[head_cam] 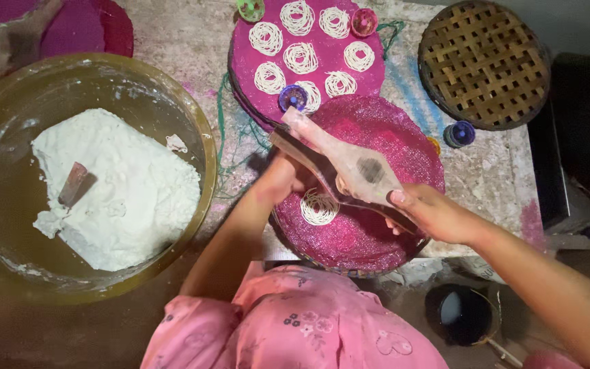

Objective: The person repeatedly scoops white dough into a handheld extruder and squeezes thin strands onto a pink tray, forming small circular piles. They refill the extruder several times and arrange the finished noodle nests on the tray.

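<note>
Both my hands grip a wooden noodle press (339,158) held over a round pink mesh mat (390,130). My left hand (283,179) holds its lower handle from the left; my right hand (426,210) clasps the handle ends on the right. Below the press a fresh coil of white noodle strands (319,207) lies on the mat. Behind it, a second pink mat (349,75) carries several white noodle coils.
A large bowl (199,130) at left holds a mound of white dough (114,188) with a small wooden tool stuck in it. A woven bamboo tray (483,65) lies at top right. Small coloured caps sit around the mats. A dark pot (460,314) stands below.
</note>
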The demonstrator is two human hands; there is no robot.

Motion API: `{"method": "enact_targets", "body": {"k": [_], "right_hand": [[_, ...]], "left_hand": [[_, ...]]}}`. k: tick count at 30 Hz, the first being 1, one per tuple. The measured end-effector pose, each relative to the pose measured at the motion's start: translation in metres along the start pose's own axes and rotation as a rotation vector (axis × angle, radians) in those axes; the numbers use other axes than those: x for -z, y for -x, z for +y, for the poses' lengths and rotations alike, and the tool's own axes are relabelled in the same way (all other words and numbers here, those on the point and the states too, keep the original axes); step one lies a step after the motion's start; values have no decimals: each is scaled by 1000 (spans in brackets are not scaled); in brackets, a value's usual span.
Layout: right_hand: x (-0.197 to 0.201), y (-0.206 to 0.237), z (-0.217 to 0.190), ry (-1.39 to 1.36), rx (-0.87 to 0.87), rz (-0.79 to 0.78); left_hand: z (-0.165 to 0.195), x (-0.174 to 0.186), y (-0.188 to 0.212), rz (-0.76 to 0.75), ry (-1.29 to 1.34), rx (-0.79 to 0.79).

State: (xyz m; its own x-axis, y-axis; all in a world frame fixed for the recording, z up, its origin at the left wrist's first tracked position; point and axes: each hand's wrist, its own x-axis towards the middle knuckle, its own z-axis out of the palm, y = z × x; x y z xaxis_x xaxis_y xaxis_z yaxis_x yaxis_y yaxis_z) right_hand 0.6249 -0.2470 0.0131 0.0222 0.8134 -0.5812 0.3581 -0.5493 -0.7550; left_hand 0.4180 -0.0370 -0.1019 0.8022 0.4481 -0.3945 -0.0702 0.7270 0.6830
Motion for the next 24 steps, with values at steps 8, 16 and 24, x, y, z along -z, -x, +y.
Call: {"method": "enact_targets", "body": {"k": [8, 16, 24], "right_hand": [[-4, -17, 21, 60, 152, 169], [10, -13, 40, -161, 170, 2], [21, -33, -13, -171, -173, -199]], "left_hand": [[-53, 39, 22, -262, -694, -644], [-8, 6, 91, 136, -862, -283], [47, -8, -11, -660, 743, -564]]}}
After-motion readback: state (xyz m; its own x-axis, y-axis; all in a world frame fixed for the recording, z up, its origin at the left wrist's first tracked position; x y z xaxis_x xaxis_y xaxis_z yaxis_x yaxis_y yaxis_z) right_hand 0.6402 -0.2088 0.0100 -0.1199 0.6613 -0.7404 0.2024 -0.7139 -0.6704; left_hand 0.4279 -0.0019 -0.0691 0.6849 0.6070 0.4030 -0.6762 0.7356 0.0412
